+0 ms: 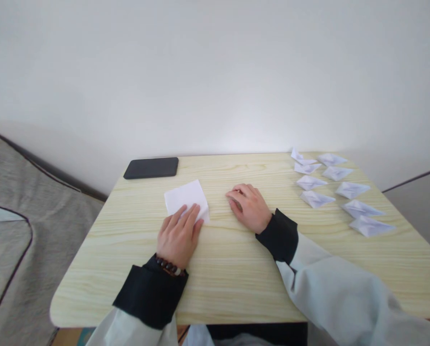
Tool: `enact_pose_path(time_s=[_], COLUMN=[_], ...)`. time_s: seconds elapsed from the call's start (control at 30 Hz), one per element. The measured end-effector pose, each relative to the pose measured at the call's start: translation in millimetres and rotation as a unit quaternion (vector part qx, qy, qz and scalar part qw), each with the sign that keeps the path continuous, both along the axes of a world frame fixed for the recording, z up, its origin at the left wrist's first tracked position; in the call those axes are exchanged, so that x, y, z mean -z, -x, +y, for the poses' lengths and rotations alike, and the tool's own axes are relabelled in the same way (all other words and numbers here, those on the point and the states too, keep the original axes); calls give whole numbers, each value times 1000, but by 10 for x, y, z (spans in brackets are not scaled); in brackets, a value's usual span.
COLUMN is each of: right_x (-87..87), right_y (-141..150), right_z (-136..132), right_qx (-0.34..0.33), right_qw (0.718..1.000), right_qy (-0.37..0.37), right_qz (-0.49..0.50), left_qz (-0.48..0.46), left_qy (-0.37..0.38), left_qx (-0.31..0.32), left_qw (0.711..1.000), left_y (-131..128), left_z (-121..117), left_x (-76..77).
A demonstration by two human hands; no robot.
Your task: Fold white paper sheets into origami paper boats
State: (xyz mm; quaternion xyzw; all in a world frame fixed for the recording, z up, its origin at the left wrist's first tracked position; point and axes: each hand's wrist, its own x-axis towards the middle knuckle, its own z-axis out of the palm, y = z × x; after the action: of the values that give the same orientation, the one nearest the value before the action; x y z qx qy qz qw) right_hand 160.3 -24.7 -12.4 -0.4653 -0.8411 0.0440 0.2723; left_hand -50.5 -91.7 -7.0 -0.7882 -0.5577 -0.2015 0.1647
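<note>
A folded white sheet of paper (185, 196) lies on the light wooden table (236, 259). My left hand (178, 235) rests flat on the paper's near edge, fingers stretched out and pressing it down. My right hand (248, 206) lies on the bare table just right of the paper, not touching it. Its fingers are loosely curled, palm down, and I see nothing in it.
Several folded white paper boats (339, 192) lie in two rows at the table's right side. A black phone (151, 167) lies face down at the far left corner. A grey cushioned seat (27, 226) stands left of the table. A white wall rises behind.
</note>
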Motion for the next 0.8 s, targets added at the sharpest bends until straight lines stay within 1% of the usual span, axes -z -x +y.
enact_pose_path(time_s=[0.07,0.1,0.2,0.27,0.33,0.47,0.53,0.57,0.63,0.7,0.73,0.77,0.8], right_x=[9,18,52,70,78,64,44,33,10,-12,-22,-31,-41], right_y=[6,2,-16,-29,-45,-112,-160,-183,-219,-235,-238,-239,-239], right_z=[7,8,15,26,42,108,155,177,210,224,224,221,216], right_qx=[0,-1,-7,-12,-21,-42,-34,-24,-1,17,30,38,38], right_qw=[1000,1000,1000,999,998,995,990,985,968,943,927,912,898], right_qy=[-1,-2,-5,-3,3,15,36,55,106,146,152,159,169], right_qz=[5,8,26,43,62,95,133,160,226,298,342,377,405], left_qz=[-24,-42,-114,-164,-205,-271,-297,-311,-333,-352,-364,-392,-431], left_qy=[-3,7,80,136,170,174,189,191,177,141,127,119,121], left_qx=[23,34,51,51,49,33,43,52,93,141,153,130,105], left_qw=[999,999,989,976,963,946,935,930,921,915,910,903,888], left_y=[-35,-37,-29,-44,-82,-199,-259,-286,-332,-364,-374,-381,-385], left_z=[17,29,90,160,253,479,598,657,773,873,910,936,949], left_x=[14,25,52,49,28,-42,-74,-88,-114,-136,-145,-150,-152])
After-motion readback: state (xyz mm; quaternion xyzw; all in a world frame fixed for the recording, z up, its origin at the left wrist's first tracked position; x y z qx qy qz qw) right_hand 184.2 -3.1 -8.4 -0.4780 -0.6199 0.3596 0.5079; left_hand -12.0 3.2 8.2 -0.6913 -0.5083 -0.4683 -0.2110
